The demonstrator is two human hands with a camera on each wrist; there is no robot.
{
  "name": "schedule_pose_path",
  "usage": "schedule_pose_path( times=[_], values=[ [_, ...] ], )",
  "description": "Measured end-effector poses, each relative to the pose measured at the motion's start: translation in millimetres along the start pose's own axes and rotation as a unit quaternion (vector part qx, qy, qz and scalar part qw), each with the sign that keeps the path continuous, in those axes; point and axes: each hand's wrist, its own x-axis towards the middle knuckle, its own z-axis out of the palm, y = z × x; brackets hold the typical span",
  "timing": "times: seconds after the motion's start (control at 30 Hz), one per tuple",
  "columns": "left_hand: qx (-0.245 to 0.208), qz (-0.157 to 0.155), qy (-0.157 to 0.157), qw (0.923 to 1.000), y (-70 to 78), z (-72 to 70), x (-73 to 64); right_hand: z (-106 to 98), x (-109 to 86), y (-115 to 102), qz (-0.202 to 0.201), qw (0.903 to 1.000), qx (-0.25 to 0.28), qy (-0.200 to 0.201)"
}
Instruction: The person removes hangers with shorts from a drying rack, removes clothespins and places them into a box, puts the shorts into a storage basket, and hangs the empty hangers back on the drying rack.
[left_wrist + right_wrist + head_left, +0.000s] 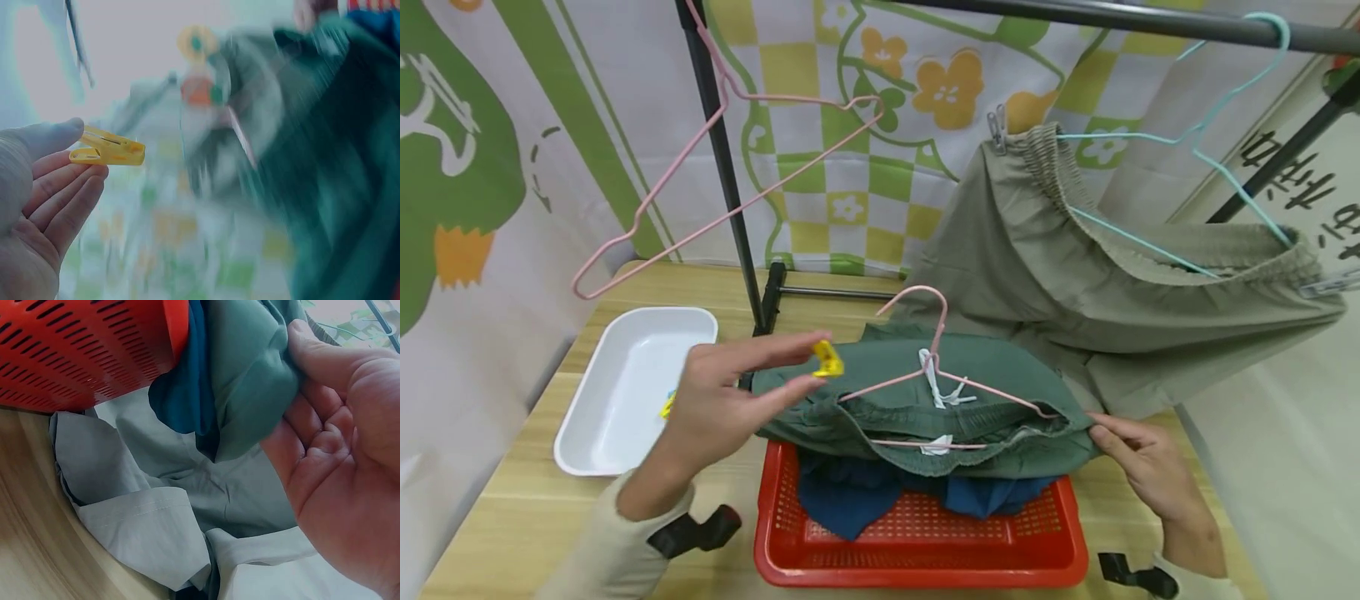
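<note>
My left hand [715,404] pinches a yellow clothespin [828,359] between thumb and fingertips, just left of the green pants. In the left wrist view the clothespin [112,150] points toward the blurred green cloth [350,156]. The green pants [1022,375] lie over the red basket with a pink hanger [935,354] inside their waistband; white drawstrings hang at the front. My right hand [1150,467] grips the right end of that waistband. Up close in the right wrist view, thumb and fingers of the right hand [350,437] hold the green fabric [250,381].
Dark blue cloth [850,496] lies in the red basket [917,575]. A white tray [602,417] at left holds small yellow and blue pieces. Khaki pants [1000,225] hang clipped on a teal hanger [1210,150]. Another pink hanger [647,208] hangs from the black rack [722,142].
</note>
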Motion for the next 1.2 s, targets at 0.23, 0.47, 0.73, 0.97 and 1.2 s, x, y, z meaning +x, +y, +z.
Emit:
schedule_pose_path(
  times=[0.23, 0.47, 0.73, 0.97, 1.2],
  values=[
    [0.194, -0.182, 0.057, 0.9622, -43.1, -70.0, -76.0, 0, -1.5, 0, 0.019, 0.9997, -0.013, 0.004],
    [0.328, -0.308, -0.068, 0.8903, -78.0, -109.8, -128.6, 1, -0.8, 0, 0.008, 1.0, 0.001, 0.004],
    [0.313, -0.365, -0.143, 0.8654, -96.3, -112.8, -156.2, 0, -1.1, 0, 0.002, 0.9988, 0.049, -0.004],
    [0.335, -0.377, -0.15, 0.85, -92.1, -107.0, -152.6, 1, -2.6, -1, 0.004, 0.9992, 0.04, -0.004],
    [0.273, -0.213, -0.032, 0.9377, -60.7, -64.2, -126.9, 0, -2.1, -1, -0.007, 0.997, 0.076, -0.007]
  ],
)
